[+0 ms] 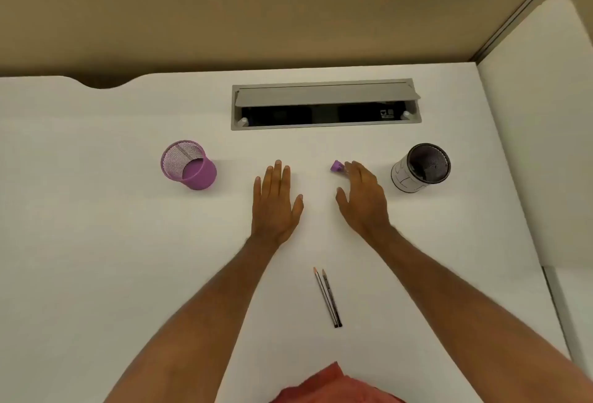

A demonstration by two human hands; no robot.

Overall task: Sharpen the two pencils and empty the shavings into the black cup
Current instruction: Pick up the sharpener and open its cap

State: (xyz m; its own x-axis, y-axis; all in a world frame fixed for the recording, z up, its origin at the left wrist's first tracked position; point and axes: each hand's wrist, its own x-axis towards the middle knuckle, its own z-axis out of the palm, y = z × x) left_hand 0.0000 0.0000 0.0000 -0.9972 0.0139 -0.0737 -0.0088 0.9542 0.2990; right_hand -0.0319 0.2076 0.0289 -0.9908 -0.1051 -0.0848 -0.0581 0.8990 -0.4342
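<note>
Two dark pencils (pixel 329 298) lie side by side on the white desk (pixel 112 242), near me, tips pointing away. A small purple sharpener (pixel 336 166) sits further out in the middle. My right hand (pixel 362 197) lies flat and open, its fingertips touching or almost touching the sharpener's right side. My left hand (pixel 276 203) rests flat on the desk to the left, fingers together, holding nothing. The black mesh cup (pixel 422 166) with a white wrap stands at the right, upright.
A purple mesh cup (pixel 189 165) stands at the left. A grey cable hatch (pixel 325 104) with its flap up is set into the desk behind the hands. A tan partition wall rises behind, and a white side panel (pixel 539 133) closes the right.
</note>
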